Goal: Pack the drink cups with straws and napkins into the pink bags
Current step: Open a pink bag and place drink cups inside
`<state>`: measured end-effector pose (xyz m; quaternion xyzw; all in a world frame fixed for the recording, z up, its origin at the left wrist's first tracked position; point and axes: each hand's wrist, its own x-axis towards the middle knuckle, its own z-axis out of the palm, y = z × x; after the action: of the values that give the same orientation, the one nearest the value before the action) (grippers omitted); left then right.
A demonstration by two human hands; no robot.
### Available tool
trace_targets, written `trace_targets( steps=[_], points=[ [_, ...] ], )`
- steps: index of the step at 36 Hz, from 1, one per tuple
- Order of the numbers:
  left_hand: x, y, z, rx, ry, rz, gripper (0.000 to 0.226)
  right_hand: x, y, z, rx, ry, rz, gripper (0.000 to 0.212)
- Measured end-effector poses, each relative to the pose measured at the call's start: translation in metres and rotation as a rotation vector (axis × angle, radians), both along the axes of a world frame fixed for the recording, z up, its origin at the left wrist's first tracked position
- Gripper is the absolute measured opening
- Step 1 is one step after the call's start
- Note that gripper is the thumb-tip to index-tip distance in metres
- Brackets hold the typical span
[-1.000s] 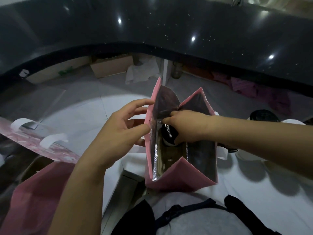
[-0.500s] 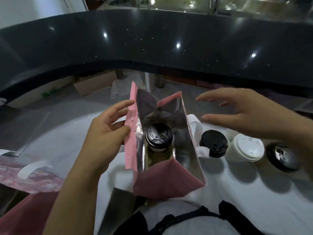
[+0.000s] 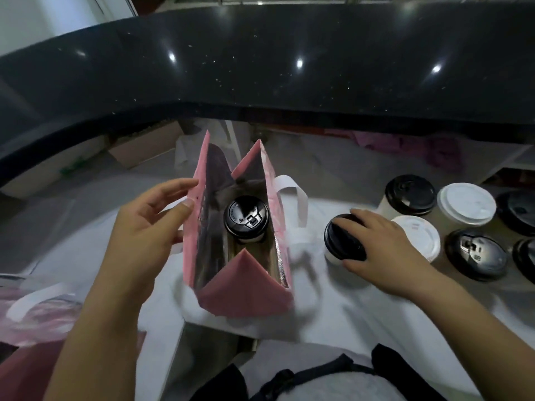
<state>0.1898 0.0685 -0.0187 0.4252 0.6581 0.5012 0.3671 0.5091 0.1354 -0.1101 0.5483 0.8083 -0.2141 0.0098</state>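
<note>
Pink bag (image 3: 246,293) standing upright in the middle of the white table (image 3: 362,319), mouth wide open, silver lining showing on the inside walls. One paper cup (image 3: 246,217) is down inside it, black lid up, sitting toward the far end. The left hand (image 3: 144,224) is against the bag's left wall: fingers fairly straight and reaching to the top rim, thumb tip touching the outer face, so the grip there is released, nothing clenched. Over to the right hand (image 3: 385,250) — it's down on a second cup (image 3: 340,241) that stands on the table just right of the bag. Its fingers curl across the black lid and the thumb comes round the near edge, a grip grasping that cup from above. The bag's white handle (image 3: 292,198) loops out between the bag and that cup. Just behind the right hand's knuckles sits a white-lidded cup (image 3: 422,233). Beyond it stand a black-lidded cup (image 3: 409,193) and another white-lidded one (image 3: 466,204), with one more black lid (image 3: 474,254) further right — the outermost cups are cut off by the edge of the view. At the far left a flat pink bag (image 3: 37,314) lies on its side, white handle showing. A glossy black counter (image 3: 260,68) curves across the back, and a cardboard box (image 3: 144,146) sits on the floor beneath it.
</note>
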Motion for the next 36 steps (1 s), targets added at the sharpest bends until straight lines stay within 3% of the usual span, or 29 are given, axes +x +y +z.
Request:
trace_targets(
  steps=[4,7,11,16,20,26,36],
  points=[
    [0.004,-0.014,0.000,-0.047,0.086,-0.043,0.028,-0.004,-0.004,-0.006,0.006,0.051,-0.032,0.071],
    [0.010,-0.026,0.002,-0.154,0.157,-0.098,0.041,-0.005,-0.004,-0.009,0.008,0.087,-0.053,0.068],
    [0.016,-0.044,0.000,-0.166,0.417,-0.210,0.055,-0.004,0.000,-0.011,0.005,0.102,-0.048,0.068],
    [0.023,-0.057,-0.005,-0.121,0.564,-0.114,0.044,-0.004,0.009,-0.012,-0.012,0.060,-0.025,0.071],
    [0.029,-0.063,-0.004,-0.112,0.574,0.018,0.039,-0.002,0.018,-0.010,-0.040,0.031,0.024,0.072],
    [0.029,-0.071,-0.001,-0.199,0.601,0.073,0.052,0.003,0.026,-0.007,-0.073,0.016,0.073,0.074],
    [0.016,-0.075,0.004,-0.390,0.434,-0.102,0.100,-0.002,0.029,0.003,-0.097,0.074,0.000,0.069]
  ],
)
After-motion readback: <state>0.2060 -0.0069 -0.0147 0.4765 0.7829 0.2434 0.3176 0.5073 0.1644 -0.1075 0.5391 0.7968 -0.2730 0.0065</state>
